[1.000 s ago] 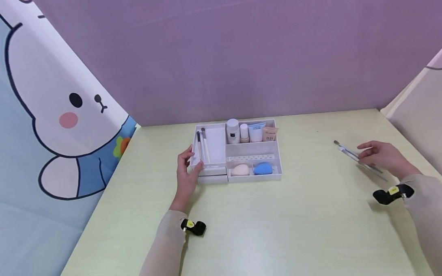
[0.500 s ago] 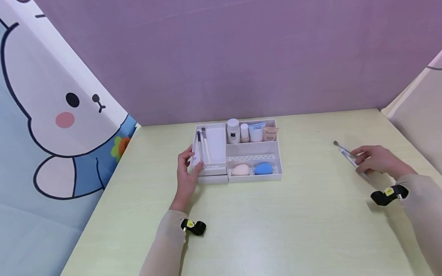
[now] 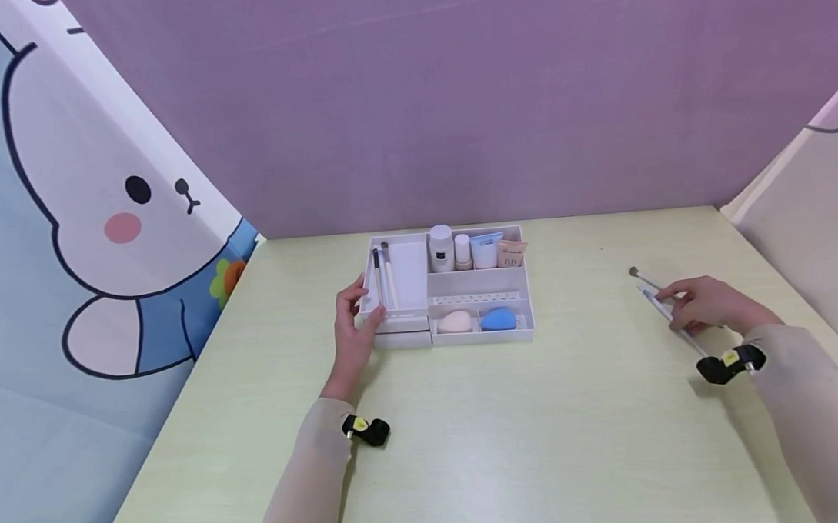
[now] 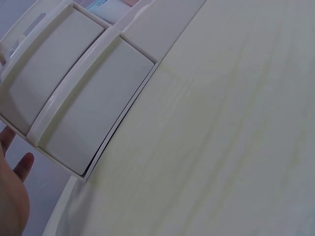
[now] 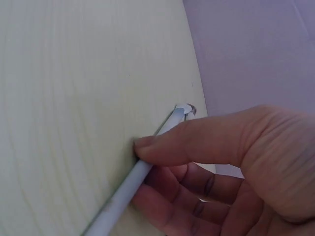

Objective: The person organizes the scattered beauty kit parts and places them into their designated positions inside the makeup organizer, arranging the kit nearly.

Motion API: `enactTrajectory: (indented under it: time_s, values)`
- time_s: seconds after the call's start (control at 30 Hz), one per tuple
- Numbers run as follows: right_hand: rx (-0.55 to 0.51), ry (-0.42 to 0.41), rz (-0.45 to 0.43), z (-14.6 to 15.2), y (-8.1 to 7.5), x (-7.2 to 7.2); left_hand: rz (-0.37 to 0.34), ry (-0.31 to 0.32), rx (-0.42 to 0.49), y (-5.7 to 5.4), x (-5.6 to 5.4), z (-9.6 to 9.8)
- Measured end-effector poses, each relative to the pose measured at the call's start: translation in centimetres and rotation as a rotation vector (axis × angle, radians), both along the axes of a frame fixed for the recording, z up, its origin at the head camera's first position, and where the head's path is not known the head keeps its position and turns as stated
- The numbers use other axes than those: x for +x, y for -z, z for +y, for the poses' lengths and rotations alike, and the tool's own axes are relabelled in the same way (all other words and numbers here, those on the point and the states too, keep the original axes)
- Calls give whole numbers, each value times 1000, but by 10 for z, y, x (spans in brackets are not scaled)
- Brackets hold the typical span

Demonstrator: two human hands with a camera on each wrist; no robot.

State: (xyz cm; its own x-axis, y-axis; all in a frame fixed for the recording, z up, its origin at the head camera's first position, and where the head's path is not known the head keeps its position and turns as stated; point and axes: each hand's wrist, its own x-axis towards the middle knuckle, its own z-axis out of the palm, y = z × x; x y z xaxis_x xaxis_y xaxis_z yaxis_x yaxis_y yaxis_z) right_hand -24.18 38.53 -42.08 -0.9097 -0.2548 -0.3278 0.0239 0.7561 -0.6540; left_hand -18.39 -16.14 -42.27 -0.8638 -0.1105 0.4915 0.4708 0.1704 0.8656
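My left hand (image 3: 353, 344) holds the left side of a white makeup organizer (image 3: 404, 340), thumb at its front left corner and fingers along the side wall. Its two drawer fronts (image 4: 98, 103) fill the upper left of the left wrist view. Far to the right, my right hand (image 3: 718, 305) pinches a slim white pencil-like stick (image 5: 118, 196) between thumb and fingers, close over the table. A makeup brush (image 3: 644, 276) with a dark tip sticks out beyond the fingertips, beside the stick; its handle is mostly hidden by the hand.
In the organizer are two brushes (image 3: 390, 274), a white bottle (image 3: 442, 251), a smaller bottle (image 3: 463, 252), a blue-and-white tube (image 3: 486, 251), a beige tube (image 3: 511, 254), a pink sponge (image 3: 456, 322) and a blue sponge (image 3: 499, 319). A purple backdrop (image 3: 455, 106) rises behind the table.
My right hand has come down onto the white stick and shifted slightly left. The stick now lies farther apart from the brush at the tips. My left hand keeps its place.
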Motion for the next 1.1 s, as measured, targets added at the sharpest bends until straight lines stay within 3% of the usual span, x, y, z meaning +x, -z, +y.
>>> enactTrajectory:
  time_s: [0.47, 0.77, 1.1]
  values:
    - [-51, 15, -12, -1, 1, 4, -13, 1, -4, 0, 0, -1]
    - [-219, 58, -52, -4, 5, 4, -11, -9, -12, -2, 2, 0]
    - [-361, 75, -32, -22, 6, 5, -15, -15, -22, -2, 4, 1]
